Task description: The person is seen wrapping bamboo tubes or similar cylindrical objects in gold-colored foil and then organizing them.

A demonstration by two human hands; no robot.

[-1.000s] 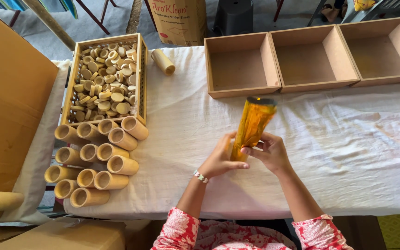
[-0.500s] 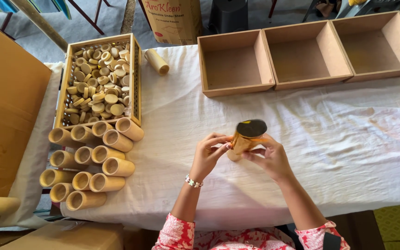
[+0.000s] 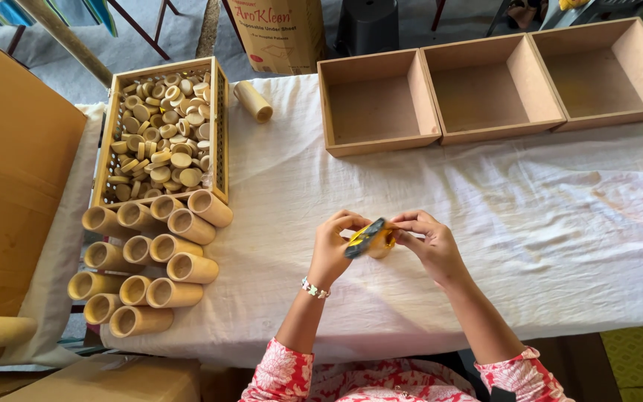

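Note:
Both my hands hold one cardboard tube wrapped in a yellow-orange cover point(image 3: 370, 238), above the white cloth near the table's front edge. My left hand point(image 3: 333, 246) grips its left side and my right hand point(image 3: 429, 244) grips its right side. The tube points its end at the camera, so only that dark and yellow end shows between my fingertips.
A stack of plain cardboard tubes point(image 3: 146, 260) lies at the left. Behind it stands a wooden box of round caps point(image 3: 159, 138), with a single tube point(image 3: 253, 101) beside it. Three empty wooden trays point(image 3: 485, 89) line the far edge. A large cardboard box point(image 3: 9, 179) stands at far left.
The wrapped tube was held upright and long a second ago. It has been tipped toward the camera and lowered, and now only its end shows between my hands.

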